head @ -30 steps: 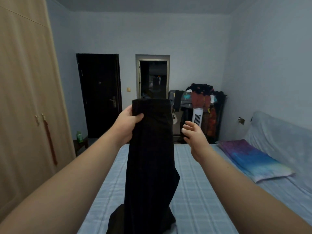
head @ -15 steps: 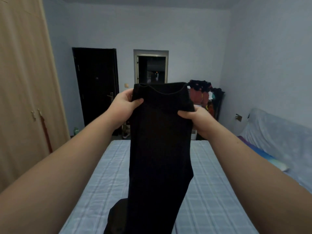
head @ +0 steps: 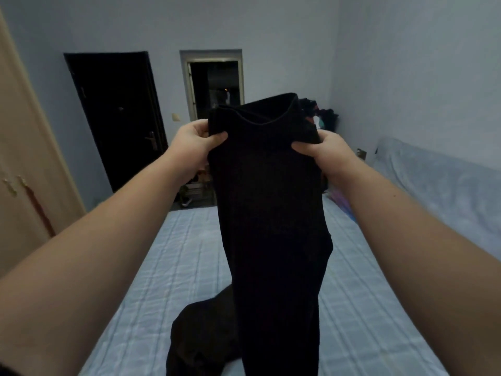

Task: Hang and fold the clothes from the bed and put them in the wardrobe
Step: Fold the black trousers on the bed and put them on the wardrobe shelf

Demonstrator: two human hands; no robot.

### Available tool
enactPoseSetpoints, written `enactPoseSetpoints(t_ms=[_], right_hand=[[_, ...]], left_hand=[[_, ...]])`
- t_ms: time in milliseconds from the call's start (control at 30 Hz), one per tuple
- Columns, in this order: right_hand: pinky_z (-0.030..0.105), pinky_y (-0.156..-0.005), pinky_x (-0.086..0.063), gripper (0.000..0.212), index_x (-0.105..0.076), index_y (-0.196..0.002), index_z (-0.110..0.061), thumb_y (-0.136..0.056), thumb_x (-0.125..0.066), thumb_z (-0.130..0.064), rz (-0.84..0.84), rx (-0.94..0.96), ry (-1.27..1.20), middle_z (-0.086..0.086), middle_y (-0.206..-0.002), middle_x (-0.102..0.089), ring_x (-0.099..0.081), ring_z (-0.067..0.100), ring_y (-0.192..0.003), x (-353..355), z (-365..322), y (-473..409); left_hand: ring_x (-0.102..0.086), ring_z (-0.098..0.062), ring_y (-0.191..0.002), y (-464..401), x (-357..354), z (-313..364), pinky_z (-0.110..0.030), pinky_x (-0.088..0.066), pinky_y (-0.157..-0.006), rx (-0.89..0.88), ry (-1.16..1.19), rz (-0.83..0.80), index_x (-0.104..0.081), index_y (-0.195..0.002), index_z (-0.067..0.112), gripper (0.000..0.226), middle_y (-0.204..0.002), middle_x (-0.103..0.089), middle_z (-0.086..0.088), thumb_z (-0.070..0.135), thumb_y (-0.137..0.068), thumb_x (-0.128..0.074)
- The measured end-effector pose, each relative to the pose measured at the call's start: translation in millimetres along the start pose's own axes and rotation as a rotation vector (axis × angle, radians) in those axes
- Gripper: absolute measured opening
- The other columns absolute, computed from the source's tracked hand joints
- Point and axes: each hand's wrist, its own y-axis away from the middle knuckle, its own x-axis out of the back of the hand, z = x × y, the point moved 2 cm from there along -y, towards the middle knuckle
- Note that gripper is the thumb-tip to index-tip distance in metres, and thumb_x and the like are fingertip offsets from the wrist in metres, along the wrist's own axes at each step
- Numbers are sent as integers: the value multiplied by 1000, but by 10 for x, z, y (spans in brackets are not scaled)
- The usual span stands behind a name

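Head view, bedroom, dim light.

Hands, two. Left hand (head: 193,143) grips the left end of the waistband, thumb across the front of the cloth, fingers (head: 200,129) curled behind it. Right hand (head: 322,150) grips the right end likewise, thumb pressed on the front, its fingers hidden behind the fabric. Both forearms reach forward from the lower corners.

Black trousers (head: 271,213), one pair, held up by the waistband between the two hands, above the bed. The waistband gapes open at the top. The legs hang straight down; their lower end lies bunched on the sheet near the bottom edge.

Bed (head: 173,267), one, with a pale blue checked sheet, running from the foreground towards the far wall. A blue-grey padded headboard or cover (head: 439,191) runs along its right side.

Wardrobe (head: 24,169), one, light wood, at the left, two small handles visible, a red tassel (head: 38,213) hanging from one.

Doors, two, in the far wall: a dark closed door (head: 119,118) with a lever handle, and a narrower open doorway (head: 214,85) with a pale frame.

Heap of clothes (head: 325,115), one, against the far wall, mostly hidden behind the trousers; items too dim to count.
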Motion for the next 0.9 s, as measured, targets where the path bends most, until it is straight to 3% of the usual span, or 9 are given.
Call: enactPoseSetpoints(t_ms=[100,200,300,467,600,700,900], right_hand=[[27,-72,-58,18,-73,-108,-17,-90,-73,-15,66,-42,-23,-1,-99,-78,-75,16,-90,153,244,-102],[39,-85,-60,22,-73,-110,-15,-89,-73,-15,126,-94,-47,4,-104,-77,-75,21,-95,275,569,-296],[44,-88,-60,20,-72,-110,-17,-89,-73,-17,160,-106,-45,5,-105,-77,-74,23,-97,385,825,-634],[24,-64,-56,10,-68,-104,-25,-98,-62,-20,166,-50,-37,-3,-98,-72,-70,11,-86,543,936,-1336],[32,-82,-57,11,-69,-105,-29,-98,-60,-29,114,70,-42,-2,-105,-74,-71,15,-97,666,738,-1750],[33,-82,-57,20,-69,-113,-25,-98,-61,-35,99,161,-69,-3,-107,-75,-72,11,-97,765,456,-1862],[48,-94,-57,31,-68,-119,-23,-93,-68,-41,74,240,-60,1,-112,-74,-71,20,-105,946,165,-1549]], left_hand=[[-73,-21,-100,-253,-233,-191,-44,-59,-89,41,-17,-18,-69,-116,12,21,-111,-75,-6,12,-95,-66],[-74,-18,-98,-548,-438,-441,-42,-60,-88,81,-24,-21,-71,-114,14,21,-107,-76,-2,12,-93,-68],[-74,-19,-98,-923,-616,-644,-44,-59,-89,109,-13,12,-72,-114,16,23,-107,-76,-1,12,-91,-70],[-74,-18,-95,-1559,-957,-707,-44,-60,-87,84,49,117,-71,-111,20,21,-108,-75,-2,10,-94,-66],[-73,-21,-99,-1818,-1102,-498,-45,-60,-86,33,123,161,-67,-118,23,25,-110,-75,-4,11,-96,-63],[-73,-20,-101,-1819,-1108,-205,-41,-59,-88,-58,108,170,-66,-120,21,27,-112,-74,-5,11,-95,-64],[-72,-19,-102,-1419,-1178,256,-34,-59,-84,-137,59,118,-65,-117,21,24,-114,-72,-5,10,-96,-62]])
